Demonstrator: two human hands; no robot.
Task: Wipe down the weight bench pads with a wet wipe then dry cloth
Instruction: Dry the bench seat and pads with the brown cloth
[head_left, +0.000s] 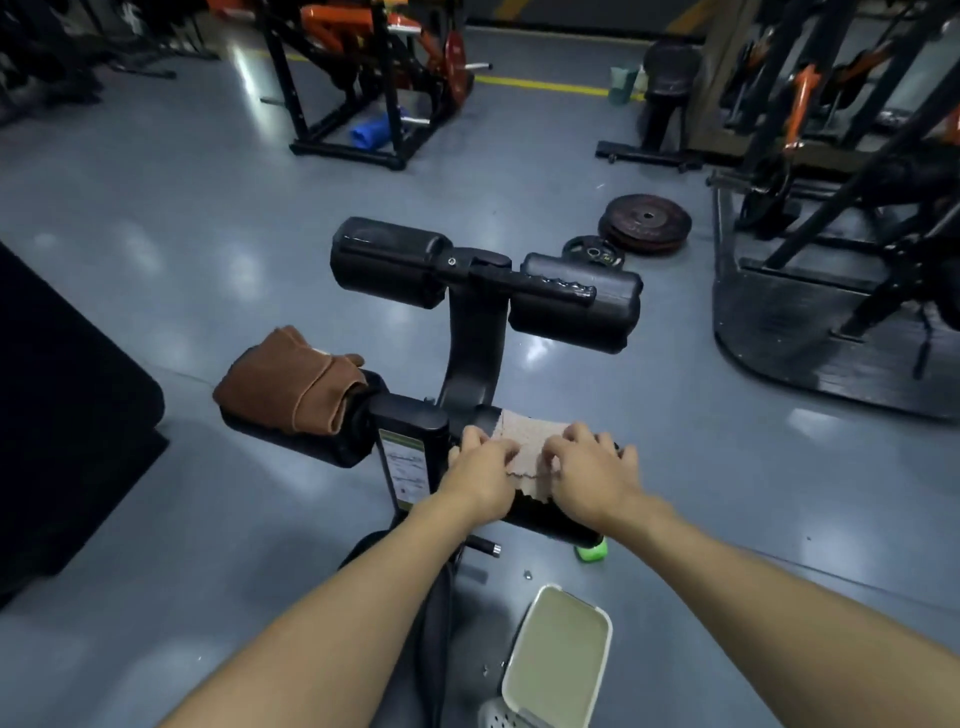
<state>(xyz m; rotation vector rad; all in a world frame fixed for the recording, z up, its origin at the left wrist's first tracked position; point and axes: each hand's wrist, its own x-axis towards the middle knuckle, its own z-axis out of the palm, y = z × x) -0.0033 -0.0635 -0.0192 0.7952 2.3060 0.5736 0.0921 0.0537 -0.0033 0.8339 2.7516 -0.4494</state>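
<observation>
A pale wet wipe (522, 441) lies draped over the near right roller pad (550, 519) of the black weight bench. My left hand (480, 470) presses on the wipe's left side with curled fingers, and my right hand (589, 470) grips its right side the same way. A folded brown dry cloth (291, 382) rests on the near left roller pad (291, 441). Two more black roller pads, one at the far left (387, 260) and one at the far right (576, 306), sit higher up on the bench's upright post (472, 353).
A white lidded bin (556, 654) stands on the grey floor under my right forearm, with a green object (592, 551) beside the pad. Weight plates (644, 223) lie ahead right. Black machine frames (841, 218) crowd the right, an orange-black rack (363, 78) stands far ahead, and a dark mat (62, 415) lies left.
</observation>
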